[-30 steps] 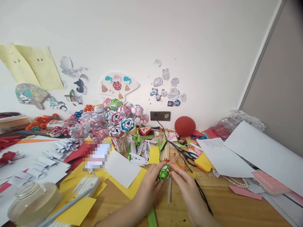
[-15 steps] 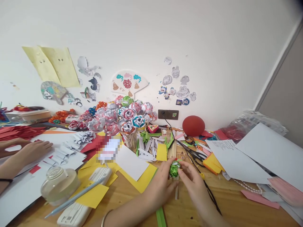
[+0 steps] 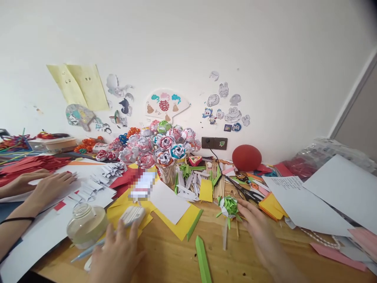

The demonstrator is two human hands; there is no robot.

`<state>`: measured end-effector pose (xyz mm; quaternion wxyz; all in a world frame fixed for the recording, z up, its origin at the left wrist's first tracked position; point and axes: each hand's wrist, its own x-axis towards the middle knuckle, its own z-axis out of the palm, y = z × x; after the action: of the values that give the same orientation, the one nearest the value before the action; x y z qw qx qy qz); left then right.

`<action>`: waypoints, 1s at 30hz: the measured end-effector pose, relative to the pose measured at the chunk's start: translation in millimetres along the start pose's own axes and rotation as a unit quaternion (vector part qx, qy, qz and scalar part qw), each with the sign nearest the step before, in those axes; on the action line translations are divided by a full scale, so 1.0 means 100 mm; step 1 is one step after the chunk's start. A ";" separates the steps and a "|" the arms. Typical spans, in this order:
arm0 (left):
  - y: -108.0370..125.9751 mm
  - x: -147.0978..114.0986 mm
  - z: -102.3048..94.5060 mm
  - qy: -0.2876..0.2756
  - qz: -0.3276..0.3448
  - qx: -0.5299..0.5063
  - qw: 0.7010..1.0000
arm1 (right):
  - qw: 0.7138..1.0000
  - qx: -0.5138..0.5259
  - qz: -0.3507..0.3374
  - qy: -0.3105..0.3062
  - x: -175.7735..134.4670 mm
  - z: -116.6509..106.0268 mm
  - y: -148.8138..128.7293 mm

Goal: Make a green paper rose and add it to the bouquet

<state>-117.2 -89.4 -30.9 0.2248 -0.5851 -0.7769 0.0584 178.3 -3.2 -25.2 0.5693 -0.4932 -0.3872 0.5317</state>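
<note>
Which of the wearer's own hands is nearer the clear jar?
Left. The left hand is just below and right of the clear jar in view; the right hand is much farther right, at the green paper flower.

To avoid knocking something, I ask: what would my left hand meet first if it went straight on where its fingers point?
Probably the white oblong object on the yellow paper, just ahead of your left hand; depth is unclear, so it could pass above.
</note>
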 end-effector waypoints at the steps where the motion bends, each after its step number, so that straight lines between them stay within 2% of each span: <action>1: -0.08 -0.05 0.11 0.004 -0.006 0.022 1.000 | 1.000 -0.002 0.003 -0.003 0.00 0.01 0.00; 3: -0.16 -0.10 0.21 0.018 -0.003 0.035 0.999 | 1.000 -0.006 0.005 -0.011 -0.01 0.02 0.01; 6: -0.06 -0.06 0.12 0.017 -0.006 0.017 1.000 | 1.000 -0.015 0.004 -0.019 -0.01 0.02 0.03; 10: 0.28 0.08 -0.05 0.014 0.000 -0.046 0.999 | 0.999 -0.035 0.004 -0.031 -0.01 0.02 0.05; 14: 0.62 0.13 0.01 0.023 -0.010 -0.079 0.997 | 0.999 -0.047 0.015 -0.023 0.00 0.03 0.04; 18: 0.88 0.07 0.04 0.043 -0.005 -0.118 0.992 | 0.998 -0.053 0.022 -0.022 -0.02 0.03 0.01; 21: 1.04 0.03 -0.02 0.052 0.030 -0.125 0.990 | 0.998 -0.053 0.025 -0.021 -0.03 0.04 0.00; 25: 1.21 0.05 -0.19 0.071 0.118 -0.139 0.981 | 0.998 -0.055 0.035 -0.021 -0.03 0.05 0.02; 30: 1.34 0.18 -0.52 0.029 0.209 -0.209 0.955 | 0.997 -0.073 0.032 -0.009 0.00 0.03 0.05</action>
<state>19.3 -40.4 -26.8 0.1029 -0.7701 -0.6249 -0.0764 174.7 -3.1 -29.0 0.5109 -0.5410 -0.4138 0.5244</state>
